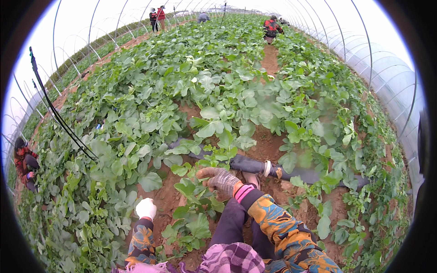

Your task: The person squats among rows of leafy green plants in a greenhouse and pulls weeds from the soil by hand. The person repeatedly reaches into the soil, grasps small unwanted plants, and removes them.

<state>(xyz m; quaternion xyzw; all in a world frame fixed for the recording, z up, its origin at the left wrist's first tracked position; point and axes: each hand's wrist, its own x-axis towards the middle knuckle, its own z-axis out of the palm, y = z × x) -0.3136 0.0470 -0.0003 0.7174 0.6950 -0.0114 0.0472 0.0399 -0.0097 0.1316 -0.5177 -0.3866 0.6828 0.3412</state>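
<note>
My right hand [220, 181], in a greyish-brown knitted glove, reaches over a low leafy green plant [191, 194] in front of my knees. Its fingers are loosely bent among the leaves, and I cannot tell whether they grip any. Off to the left, my left hand [146, 208] wears a white glove and is held in a rounded, fist-like shape above the reddish soil [167, 198]. Its fingertips are turned away, hiding whatever might be in them. Broad leaves [150, 181] grow close beyond that hand.
A dark hose [247, 164] with a pale band [267, 168] crosses the soil ahead of my knees. Dark cables [61, 117] hang at the left. One person [25, 163] crouches at far left; another [271, 27] is in a row ahead. Hoops and plastic film [385, 61] line the right.
</note>
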